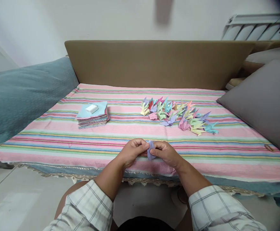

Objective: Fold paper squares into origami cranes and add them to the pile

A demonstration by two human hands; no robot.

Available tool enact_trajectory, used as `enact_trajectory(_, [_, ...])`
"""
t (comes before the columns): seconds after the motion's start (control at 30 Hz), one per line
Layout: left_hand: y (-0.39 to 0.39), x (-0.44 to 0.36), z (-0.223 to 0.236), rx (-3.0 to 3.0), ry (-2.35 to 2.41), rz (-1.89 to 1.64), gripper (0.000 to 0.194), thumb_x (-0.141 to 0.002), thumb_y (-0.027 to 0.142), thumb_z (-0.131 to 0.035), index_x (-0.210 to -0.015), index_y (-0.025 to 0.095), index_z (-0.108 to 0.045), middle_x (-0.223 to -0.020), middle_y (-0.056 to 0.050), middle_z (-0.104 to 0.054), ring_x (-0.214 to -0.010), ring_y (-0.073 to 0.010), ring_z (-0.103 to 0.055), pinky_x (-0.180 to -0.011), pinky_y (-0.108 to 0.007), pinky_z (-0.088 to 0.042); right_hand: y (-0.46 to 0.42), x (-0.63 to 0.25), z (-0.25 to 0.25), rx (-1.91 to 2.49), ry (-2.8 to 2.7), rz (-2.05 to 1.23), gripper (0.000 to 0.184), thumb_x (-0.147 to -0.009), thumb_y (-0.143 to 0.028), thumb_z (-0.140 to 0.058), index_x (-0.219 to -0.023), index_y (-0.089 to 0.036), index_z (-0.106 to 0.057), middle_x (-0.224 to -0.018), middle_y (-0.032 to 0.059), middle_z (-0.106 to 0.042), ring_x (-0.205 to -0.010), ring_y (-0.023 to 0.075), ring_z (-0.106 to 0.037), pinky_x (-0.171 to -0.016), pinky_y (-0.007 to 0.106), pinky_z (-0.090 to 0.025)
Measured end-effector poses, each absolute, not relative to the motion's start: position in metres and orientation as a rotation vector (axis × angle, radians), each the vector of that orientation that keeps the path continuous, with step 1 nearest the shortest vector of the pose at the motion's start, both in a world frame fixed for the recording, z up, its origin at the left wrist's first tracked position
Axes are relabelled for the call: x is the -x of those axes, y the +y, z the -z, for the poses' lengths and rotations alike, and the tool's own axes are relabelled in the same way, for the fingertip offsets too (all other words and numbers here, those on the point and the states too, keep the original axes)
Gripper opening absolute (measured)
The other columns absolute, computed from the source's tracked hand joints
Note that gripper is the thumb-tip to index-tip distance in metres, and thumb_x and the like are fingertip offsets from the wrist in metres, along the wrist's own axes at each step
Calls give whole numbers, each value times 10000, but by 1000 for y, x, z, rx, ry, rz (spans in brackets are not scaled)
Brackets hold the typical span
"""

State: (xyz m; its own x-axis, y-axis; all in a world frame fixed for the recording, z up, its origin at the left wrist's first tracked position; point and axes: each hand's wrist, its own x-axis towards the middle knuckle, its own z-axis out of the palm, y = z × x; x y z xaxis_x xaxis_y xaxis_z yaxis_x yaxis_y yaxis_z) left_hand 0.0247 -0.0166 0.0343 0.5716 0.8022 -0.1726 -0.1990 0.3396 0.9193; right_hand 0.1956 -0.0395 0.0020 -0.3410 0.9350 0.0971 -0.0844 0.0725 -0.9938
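Hands point(133, 153) point(166, 152) pinch folded paper point(150, 152) before cranes point(161, 114) and stack point(93, 121).

Lavender paper point(150, 151): we see it small, folded in layers
Pose: its longer side runs away from us
Grip: pinched between our left hand point(134, 151) and right hand point(165, 154)

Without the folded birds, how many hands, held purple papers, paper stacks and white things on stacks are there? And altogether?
Hands: 2 (left hand, right hand)
Purple paper: 1
Paper stack: 1
White thing: 1
Total: 5
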Motion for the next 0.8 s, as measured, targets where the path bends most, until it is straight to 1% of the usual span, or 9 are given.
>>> enact_trajectory(0.2, [-17, -24, -38, -1162, 771, -792, 383, -634, 446, -730, -597, 128, -520, -562, 37, -487, -539, -72, -449, -556, -215, -375, -40, -193, -4, 943, -1437, -1408, 319, -718, -455, -683, -672, -148, -613, -646, -5, -534, -618, 110, -448, -591, 246, -366])
enact_trajectory(0.33, [-16, -21, -37, -1329, 799, -803, 306, -638, 380, -731, -700, 128, -568, -592, 35, -509, -541, -70, -429, -535, -206, -330, -39, -192, -8, 1006, -1451, -1343, 318, -700, -457, -691, -675, -146, -629, -627, -12, -531, -596, 103, -446, -563, 237, -357])
enact_trajectory(0.43, [-14, -19, -34, -1378, 820, -772, 283, -640, 342, -729, -729, 132, -561, -567, 52, -474, -508, -56, -381, -502, -195, -284, -38, -192, -9, 1034, -1451, -1317, 319, -677, -457, -704, -661, -147, -630, -624, -11, -539, -589, 104, -454, -561, 240, -363])
enact_trajectory(0.63, [-15, -20, -32, -1393, 861, -820, 283, -686, 387, -685, -696, 132, -562, -636, 13, -550, -580, -87, -472, -569, -221, -367, -39, -191, -9, 1048, -1460, -1299, 308, -689, -454, -689, -696, -149, -645, -665, 3, -573, -624, 121, -490, -588, 253, -387])
enact_trajectory(0.8, [-15, -21, -29, -1426, 912, -870, 283, -681, 387, -690, -652, 132, -570, -600, 15, -551, -557, -87, -470, -553, -223, -377, -40, -189, -10, 1042, -1460, -1293, 303, -699, -457, -675, -689, -157, -632, -651, -2, -574, -625, 123, -498, -601, 257, -404])
